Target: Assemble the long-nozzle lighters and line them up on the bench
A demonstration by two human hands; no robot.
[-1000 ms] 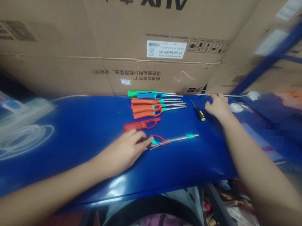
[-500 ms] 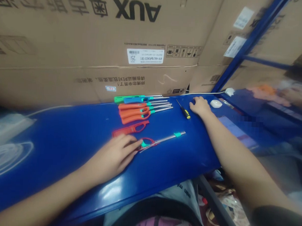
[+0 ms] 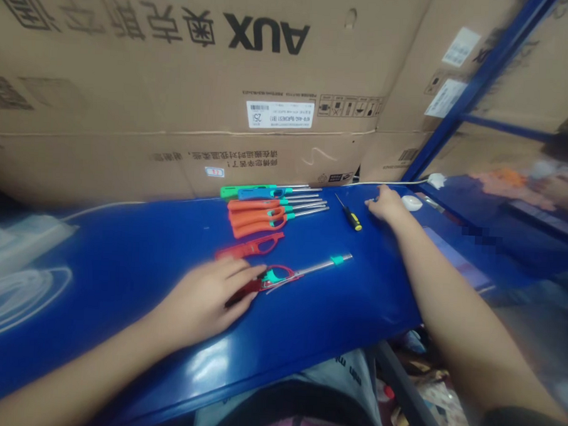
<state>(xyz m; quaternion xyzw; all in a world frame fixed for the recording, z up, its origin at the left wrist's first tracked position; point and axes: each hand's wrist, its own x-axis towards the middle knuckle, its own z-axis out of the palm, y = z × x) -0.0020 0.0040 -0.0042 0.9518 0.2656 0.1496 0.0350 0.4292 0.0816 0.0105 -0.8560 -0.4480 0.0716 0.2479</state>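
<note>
My left hand (image 3: 214, 295) is closed on the handle of an opened red lighter (image 3: 281, 277), whose long metal tube points right with a green piece near its tip. Just behind it lies a separate red handle shell (image 3: 252, 244). My right hand (image 3: 386, 205) rests at the back of the blue table (image 3: 307, 321), fingers drawn together on something small and unclear. A black and yellow screwdriver (image 3: 352, 217) lies left of that hand, and a white rounded object (image 3: 411, 203) sits to its right.
Several orange lighters (image 3: 255, 218), a blue lighter (image 3: 261, 194) and a green lighter (image 3: 238, 190) lie together before a large cardboard box (image 3: 175, 108). A white cable coil (image 3: 26, 296) is at left. At right are a flat device (image 3: 456, 258) and a blue post (image 3: 477, 89).
The view has shifted slightly. My right hand's fingers have drawn together at the back of the table. My left hand stays at the red lighter, its thumb and fingers a little further apart.
</note>
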